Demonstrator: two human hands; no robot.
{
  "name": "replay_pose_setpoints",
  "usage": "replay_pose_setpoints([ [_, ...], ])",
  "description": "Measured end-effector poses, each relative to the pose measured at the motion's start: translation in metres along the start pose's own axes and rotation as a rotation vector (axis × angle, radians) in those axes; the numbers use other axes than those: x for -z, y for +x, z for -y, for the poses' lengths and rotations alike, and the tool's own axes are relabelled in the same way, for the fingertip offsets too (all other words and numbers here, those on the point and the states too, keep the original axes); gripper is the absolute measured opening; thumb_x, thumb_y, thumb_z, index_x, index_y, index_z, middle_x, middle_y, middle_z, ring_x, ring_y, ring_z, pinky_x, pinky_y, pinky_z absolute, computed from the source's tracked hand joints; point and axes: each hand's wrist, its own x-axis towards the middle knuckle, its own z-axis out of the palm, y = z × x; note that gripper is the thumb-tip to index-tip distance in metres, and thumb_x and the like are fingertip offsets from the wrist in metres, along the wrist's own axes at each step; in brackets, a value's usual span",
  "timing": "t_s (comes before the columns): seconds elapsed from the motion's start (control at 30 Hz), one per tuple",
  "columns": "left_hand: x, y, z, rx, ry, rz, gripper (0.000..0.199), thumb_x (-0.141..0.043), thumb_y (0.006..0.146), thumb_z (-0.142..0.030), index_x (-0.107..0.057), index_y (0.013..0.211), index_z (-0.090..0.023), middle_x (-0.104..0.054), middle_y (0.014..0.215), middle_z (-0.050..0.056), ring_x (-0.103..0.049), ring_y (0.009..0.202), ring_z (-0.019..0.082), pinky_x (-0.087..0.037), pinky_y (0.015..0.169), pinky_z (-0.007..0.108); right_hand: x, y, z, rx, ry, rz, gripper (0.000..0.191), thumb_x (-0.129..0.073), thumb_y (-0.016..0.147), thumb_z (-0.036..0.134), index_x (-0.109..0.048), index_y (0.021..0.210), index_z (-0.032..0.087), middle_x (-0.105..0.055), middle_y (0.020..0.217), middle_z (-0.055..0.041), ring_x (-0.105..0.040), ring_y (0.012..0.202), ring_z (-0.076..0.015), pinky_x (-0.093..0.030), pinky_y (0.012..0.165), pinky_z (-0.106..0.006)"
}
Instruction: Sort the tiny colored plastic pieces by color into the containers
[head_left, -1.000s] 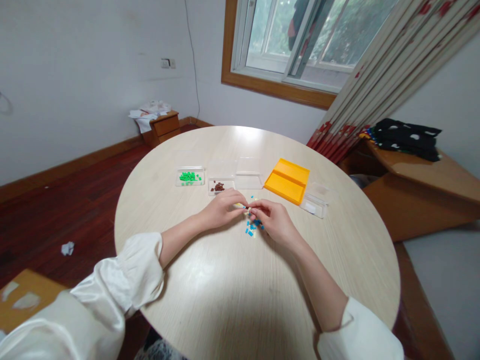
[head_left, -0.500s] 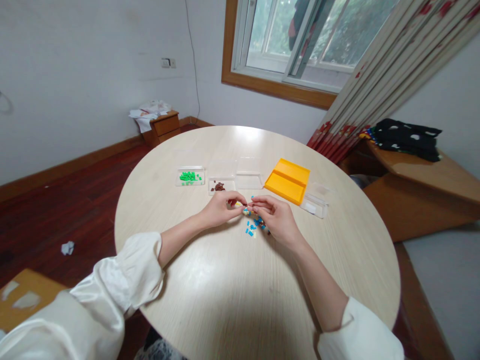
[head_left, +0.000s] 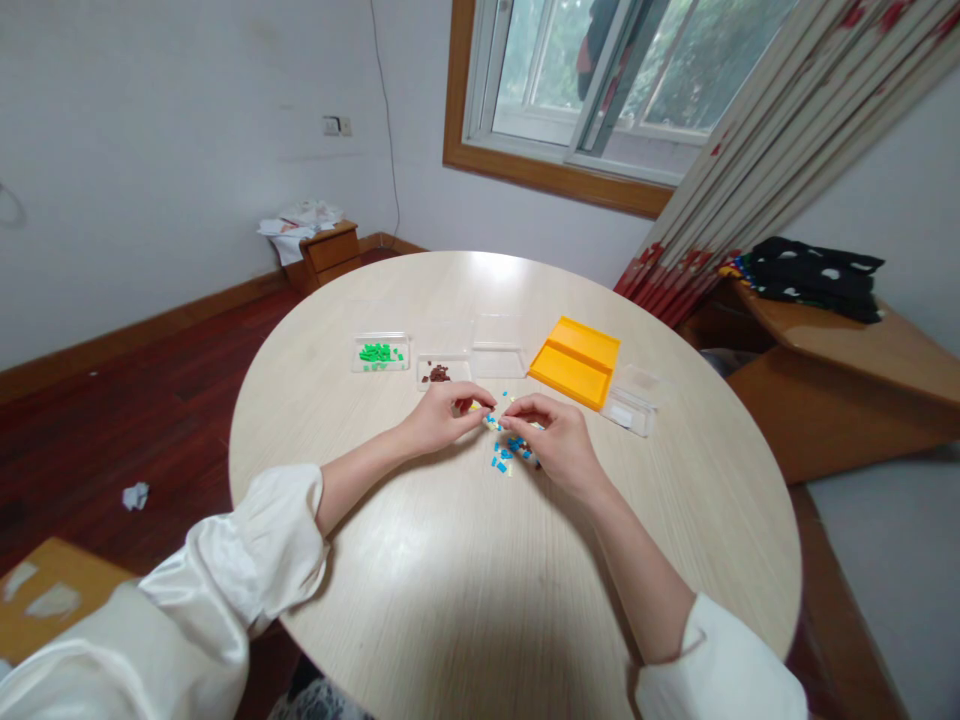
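Note:
My left hand (head_left: 442, 416) is closed in a pinch, its fingertips just above the mixed small pieces; whatever is between them is too small to make out. Opposite it, my right hand (head_left: 561, 438) is also pinched, a small gap away, and anything it holds is hidden. Below the hands a loose scatter of tiny blue pieces (head_left: 501, 465), mixed with yellow and brown ones, lies on the table, partly covered by my right hand. A clear box holds green pieces (head_left: 379, 353) at the left. Another, just beyond my left hand, holds brown pieces (head_left: 436, 373).
A round wooden table (head_left: 450, 600) carries everything. An open yellow case (head_left: 576, 360) lies beyond my right hand, with a clear box (head_left: 628, 412) beside it. A third clear box (head_left: 498, 362) stands at the back middle. A wooden cabinet (head_left: 847, 370) stands at the right.
My fingertips, which were together over the pieces, have moved slightly apart, the right hand shifting a little to the right. The boxes and yellow case have stayed put.

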Motion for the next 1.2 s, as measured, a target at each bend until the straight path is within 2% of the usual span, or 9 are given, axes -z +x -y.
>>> replay_pose_setpoints([
  [0.33, -0.0020, -0.0005, 0.0043, 0.042, -0.008, 0.007, 0.014, -0.058, 0.076, -0.017, -0.069, 0.082, -0.014, -0.069, 0.074, 0.003, -0.050, 0.060, 0.009, -0.040, 0.058, 0.022, -0.0015, 0.0000, -0.0051, -0.028, 0.009, -0.014, 0.014, -0.065, 0.068, 0.026, -0.069, 0.077, 0.017, -0.072, 0.080, -0.0055, -0.067, 0.076, -0.0175, -0.053, 0.077, -0.032],
  [0.53, -0.0016, -0.0008, 0.0038, 0.025, -0.017, 0.001, 0.012, -0.059, 0.075, -0.018, -0.069, 0.081, -0.013, -0.068, 0.073, 0.003, -0.049, 0.060, 0.009, -0.041, 0.058, 0.022, -0.0025, -0.0005, -0.0070, -0.075, 0.079, -0.025, 0.019, -0.065, 0.069, 0.029, -0.068, 0.084, 0.017, -0.072, 0.083, -0.0057, -0.069, 0.078, -0.0177, -0.055, 0.076, -0.032],
  [1.2, -0.0020, -0.0023, 0.0014, -0.012, -0.002, 0.009, 0.010, -0.058, 0.073, -0.017, -0.066, 0.077, -0.014, -0.065, 0.070, 0.002, -0.046, 0.059, 0.009, -0.039, 0.058, 0.022, -0.0058, -0.0007, -0.0035, -0.038, 0.034, -0.020, 0.022, -0.066, 0.071, 0.039, -0.064, 0.075, 0.017, -0.067, 0.075, -0.0043, -0.066, 0.070, -0.0165, -0.054, 0.069, -0.030],
])
